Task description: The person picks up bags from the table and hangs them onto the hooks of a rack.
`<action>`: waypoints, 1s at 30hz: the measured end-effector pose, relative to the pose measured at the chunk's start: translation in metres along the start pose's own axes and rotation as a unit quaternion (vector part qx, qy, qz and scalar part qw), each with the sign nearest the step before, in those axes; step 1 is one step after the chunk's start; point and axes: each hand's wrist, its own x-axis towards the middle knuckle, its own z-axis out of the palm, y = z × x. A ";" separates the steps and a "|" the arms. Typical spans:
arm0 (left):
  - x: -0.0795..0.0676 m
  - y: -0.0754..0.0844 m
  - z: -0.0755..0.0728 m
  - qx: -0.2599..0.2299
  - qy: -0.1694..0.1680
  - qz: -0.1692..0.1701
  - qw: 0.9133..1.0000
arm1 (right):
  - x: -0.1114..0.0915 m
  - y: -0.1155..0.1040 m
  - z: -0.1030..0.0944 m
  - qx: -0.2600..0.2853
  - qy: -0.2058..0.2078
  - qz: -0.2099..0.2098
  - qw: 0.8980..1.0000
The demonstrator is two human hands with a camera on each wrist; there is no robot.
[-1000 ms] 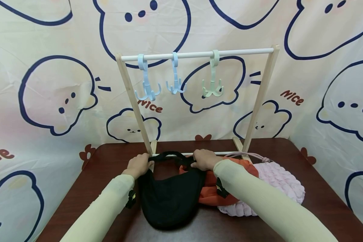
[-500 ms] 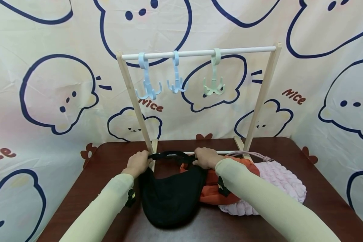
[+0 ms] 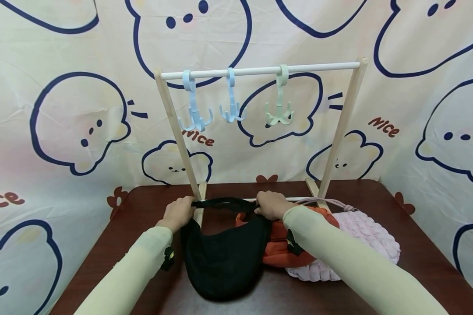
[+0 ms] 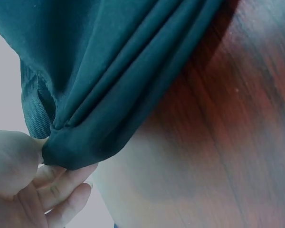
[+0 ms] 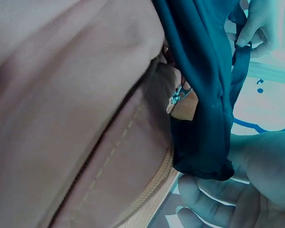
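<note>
Nearest in, two pale sleeves (image 3: 126,267) reach over the tabletop (image 3: 106,267), and between them is the black shoulder bag (image 3: 224,262), right in front of the rack! The left hand (image 3: 178,213) pinches its left upper corner; the right hand (image 3: 271,205) grips the opposite one, both at the roots of the strap (image 3: 224,202). Gripping both ends seems to spread the mouth and let the body drop into a curve, the strap arching free behind. Whether its bottom touches wood, I can't tell.

Just right, under the reaching forearm, the orange zip bag (image 3: 280,256) slumps against the pink braided bag (image 3: 368,238), whose cord handle (image 3: 335,201) loops back towards the rack; they look pushed aside to leave the front to the black one.

Farther off stands the rack, wooden feet splayed, probably for balance. From its white top rail (image 3: 319,67) hang two blue hooks (image 3: 195,120) and one green hook (image 3: 279,114), spaced apart, prongs bare. Behind everything, the cartoon-print cloth (image 3: 79,127)!
</note>
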 end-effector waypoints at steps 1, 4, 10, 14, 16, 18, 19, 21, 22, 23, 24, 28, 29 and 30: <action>0.000 0.000 0.000 -0.001 0.000 0.000 1.000 | 0.001 0.001 0.000 0.002 -0.001 0.002 1.000; 0.000 -0.001 -0.001 -0.001 0.003 -0.003 1.000 | 0.002 0.003 -0.002 0.005 0.000 0.004 1.000; 0.000 -0.002 0.000 -0.001 0.014 -0.003 1.000 | -0.003 0.008 -0.004 0.007 0.002 -0.005 1.000; -0.001 -0.001 -0.001 0.000 0.025 -0.003 1.000 | -0.008 0.008 -0.006 0.013 0.005 -0.015 1.000; -0.001 0.000 0.000 0.002 0.029 -0.002 1.000 | -0.009 0.009 -0.007 0.015 0.006 -0.019 1.000; -0.002 0.000 0.000 0.003 0.033 -0.001 0.999 | -0.009 0.009 -0.007 0.013 0.008 -0.024 1.000; -0.002 0.000 0.000 0.005 0.034 -0.001 0.999 | -0.009 0.010 -0.007 0.012 0.010 -0.026 1.000; -0.003 0.000 0.001 0.006 0.036 -0.001 0.999 | -0.008 0.011 -0.007 0.011 0.015 -0.033 0.999; -0.003 0.000 0.001 0.007 0.037 -0.001 0.999 | -0.008 0.011 -0.007 0.012 0.016 -0.036 0.999; -0.004 -0.001 0.000 0.007 0.036 -0.001 0.999 | -0.008 0.012 -0.007 0.014 0.017 -0.039 0.999; -0.004 -0.001 0.000 0.007 0.035 0.000 0.999 | -0.007 0.013 -0.006 0.017 0.016 -0.040 0.999; -0.006 -0.003 -0.002 0.007 0.032 0.002 0.999 | -0.007 0.014 -0.005 0.033 0.022 -0.045 0.998; -0.007 -0.003 -0.003 0.005 0.032 0.002 0.999 | -0.007 0.014 -0.005 0.036 0.025 -0.045 0.998; -0.008 -0.003 -0.004 0.003 0.033 0.002 0.999 | -0.007 0.014 -0.005 0.038 0.028 -0.047 0.998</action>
